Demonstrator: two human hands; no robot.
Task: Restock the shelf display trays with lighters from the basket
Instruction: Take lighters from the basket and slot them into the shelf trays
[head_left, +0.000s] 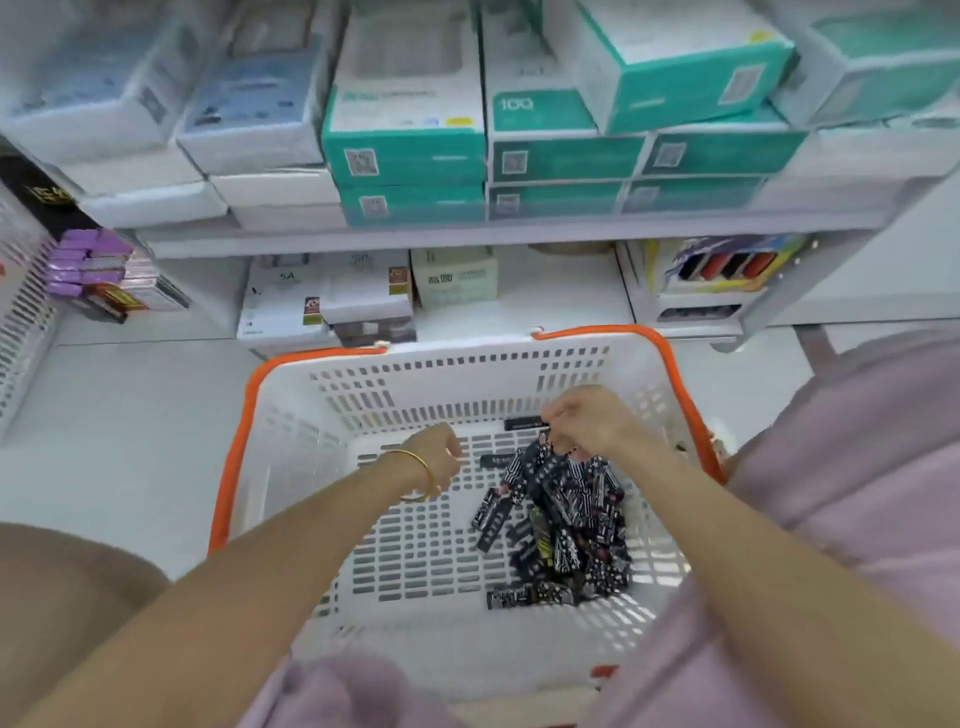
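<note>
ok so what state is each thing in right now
basket: upright, holding lighters
lighters: loose pile in the basket's right side
right hand: pinching lighters at the pile's top
left hand: over the basket, fingers bent down and hidden, grip unclear
teal boxes: closed, stacked on the shelf
</note>
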